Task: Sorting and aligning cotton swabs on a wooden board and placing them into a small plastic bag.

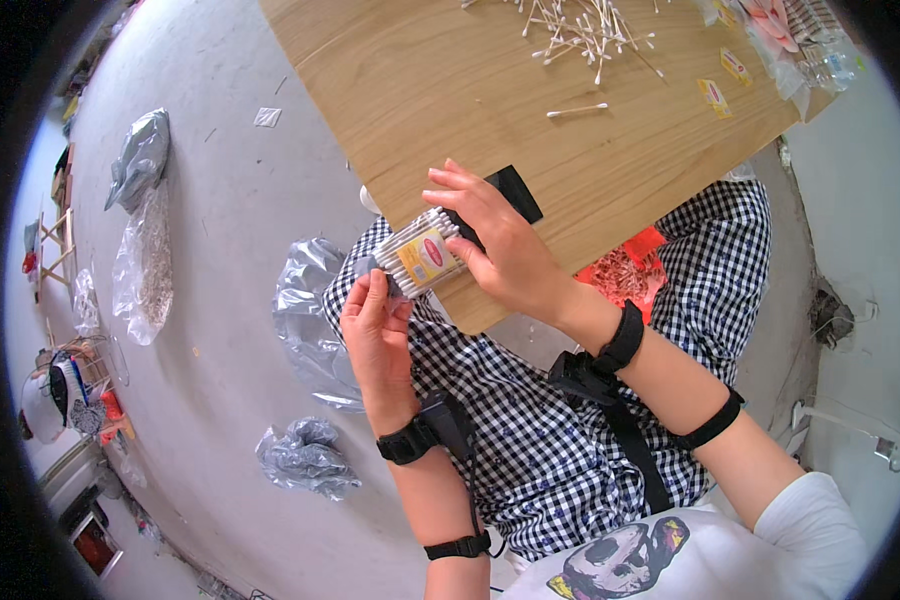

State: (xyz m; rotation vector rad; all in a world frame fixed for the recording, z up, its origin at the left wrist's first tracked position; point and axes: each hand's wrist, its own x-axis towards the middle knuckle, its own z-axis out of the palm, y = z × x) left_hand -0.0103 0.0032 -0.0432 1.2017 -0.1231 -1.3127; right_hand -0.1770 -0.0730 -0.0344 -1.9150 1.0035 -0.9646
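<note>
A clear pack of white cotton swabs with a yellow and red label is tilted over the table's near left corner. My left hand pinches the lower left end of the pack between thumb and fingers. Across its other side reaches my right hand, its fingers stretched out and its thumb against the pack's right edge. Partly under that hand, a black flat object lies on the wooden table. Loose cotton swabs are heaped at the table's far side, and a single swab lies nearer.
Small yellow labels and clear plastic packs sit at the table's far right. Below the table edge, a red bag of swabs shows between my knees. Silvery plastic bags and a filled clear bag lie on the floor to the left.
</note>
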